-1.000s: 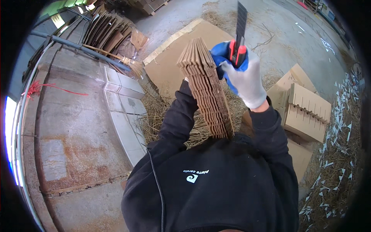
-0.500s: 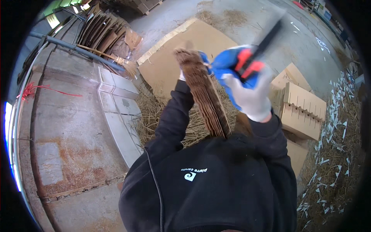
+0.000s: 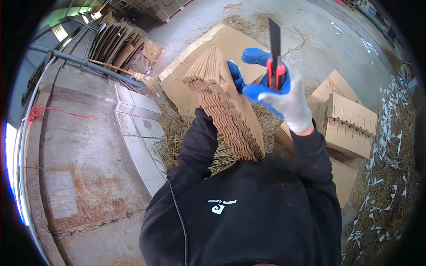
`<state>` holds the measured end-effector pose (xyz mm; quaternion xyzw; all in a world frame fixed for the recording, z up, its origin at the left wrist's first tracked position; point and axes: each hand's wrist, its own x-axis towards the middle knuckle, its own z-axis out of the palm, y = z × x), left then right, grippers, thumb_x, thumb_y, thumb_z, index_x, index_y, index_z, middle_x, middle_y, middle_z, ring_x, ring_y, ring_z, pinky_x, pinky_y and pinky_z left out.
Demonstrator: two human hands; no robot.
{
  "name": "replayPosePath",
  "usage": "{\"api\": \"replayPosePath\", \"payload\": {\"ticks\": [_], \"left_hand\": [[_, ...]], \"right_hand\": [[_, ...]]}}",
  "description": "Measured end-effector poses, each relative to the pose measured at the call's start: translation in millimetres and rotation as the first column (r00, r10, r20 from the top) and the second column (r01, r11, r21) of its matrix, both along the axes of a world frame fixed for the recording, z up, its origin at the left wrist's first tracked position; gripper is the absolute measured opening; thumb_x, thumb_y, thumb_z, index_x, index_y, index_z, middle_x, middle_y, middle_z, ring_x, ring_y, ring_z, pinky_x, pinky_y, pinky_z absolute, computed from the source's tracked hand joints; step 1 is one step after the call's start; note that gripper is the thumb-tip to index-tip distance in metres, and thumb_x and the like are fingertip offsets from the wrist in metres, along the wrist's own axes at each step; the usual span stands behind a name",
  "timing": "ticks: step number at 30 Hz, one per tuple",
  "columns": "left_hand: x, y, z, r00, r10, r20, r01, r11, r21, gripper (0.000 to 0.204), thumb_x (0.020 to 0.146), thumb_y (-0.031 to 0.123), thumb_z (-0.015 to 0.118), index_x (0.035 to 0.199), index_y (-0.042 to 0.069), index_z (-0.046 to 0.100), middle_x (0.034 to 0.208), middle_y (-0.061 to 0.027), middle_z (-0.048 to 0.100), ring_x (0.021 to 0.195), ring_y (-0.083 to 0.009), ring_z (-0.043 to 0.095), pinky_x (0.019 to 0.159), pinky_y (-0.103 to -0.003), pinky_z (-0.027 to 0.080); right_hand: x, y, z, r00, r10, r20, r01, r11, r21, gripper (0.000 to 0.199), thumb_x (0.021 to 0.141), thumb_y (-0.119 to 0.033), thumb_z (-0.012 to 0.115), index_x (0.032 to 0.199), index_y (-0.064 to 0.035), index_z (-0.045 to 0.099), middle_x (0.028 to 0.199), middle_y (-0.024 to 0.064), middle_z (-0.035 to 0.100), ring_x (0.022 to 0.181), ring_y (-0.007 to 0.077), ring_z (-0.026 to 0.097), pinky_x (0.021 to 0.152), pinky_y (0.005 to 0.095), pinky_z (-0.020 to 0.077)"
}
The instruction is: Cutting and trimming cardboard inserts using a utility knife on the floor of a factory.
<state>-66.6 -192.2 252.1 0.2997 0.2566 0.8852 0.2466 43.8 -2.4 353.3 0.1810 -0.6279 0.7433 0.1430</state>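
Observation:
A thick stack of brown corrugated cardboard sheets [image 3: 228, 117] stands tilted before my chest, its wavy edges toward me and its far end fanned out. My left hand [image 3: 235, 76] grips the stack from behind; only blue-coated glove fingers show past its right side, the rest is hidden. To the right of the stack, my gloved right hand [image 3: 290, 99] is closed around a red-and-black utility knife [image 3: 275, 62]. The dark blade points up and away from me, apart from the cardboard. The index finger is lifted off the handle.
A large flat cardboard sheet [image 3: 177, 86] lies ahead on straw. Slotted cardboard pieces [image 3: 350, 122] are stacked at the right, beside white paper scraps [image 3: 390, 133]. On the left are a concrete ledge [image 3: 97, 133], white blocks [image 3: 140, 124], a broom [image 3: 146, 82] and leaning cardboard [image 3: 117, 42].
The right hand has slowed and the knife now points more upright and farther left. The cardboard stack has turned and its far end has spread into a fan.

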Motion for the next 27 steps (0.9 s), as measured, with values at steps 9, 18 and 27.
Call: {"api": "replayPosePath", "payload": {"ticks": [9,18,27], "left_hand": [[17.2,6.0,-4.2,0.988,0.076,0.137,-0.065,0.994,-0.087,0.035,0.102,0.039,0.052,0.096,0.005,0.053,0.081,-0.0085,0.057,0.072,-0.0227,0.058,0.061,-0.037,0.048],[14.3,7.7,-7.9,0.974,0.114,0.194,-0.088,0.987,-0.135,0.034,0.103,0.039,0.051,0.097,0.006,0.053,0.081,-0.0075,0.057,0.072,-0.0218,0.057,0.061,-0.037,0.047],[19.8,12.3,-10.9,0.957,0.15,0.25,-0.109,0.979,-0.172,0.034,0.104,0.04,0.05,0.098,0.007,0.052,0.081,-0.0065,0.056,0.072,-0.021,0.056,0.06,-0.036,0.047]], "right_hand": [[-4.3,-17.3,13.7,0.989,0.148,0.006,-0.144,0.969,-0.199,0.049,0.078,-0.007,0.085,0.121,0.0055,0.064,0.103,0.0057,0.072,0.081,0.0064,0.067,0.07,0.0205,0.056],[-5.4,-15.1,12.4,0.987,-0.094,-0.133,0.1,0.994,0.045,0.026,0.085,0.003,0.069,0.11,0.0003,0.069,0.093,0.008,0.074,0.084,0.0123,0.071,0.079,0.0257,0.0553],[-37.1,-7.8,-2.2,0.903,-0.245,-0.352,0.328,0.923,0.199,0.029,0.082,0.007,0.061,0.11,0.0033,0.066,0.091,0.0094,0.074,0.086,0.0142,0.072,0.08,0.0267,0.0558]]}}
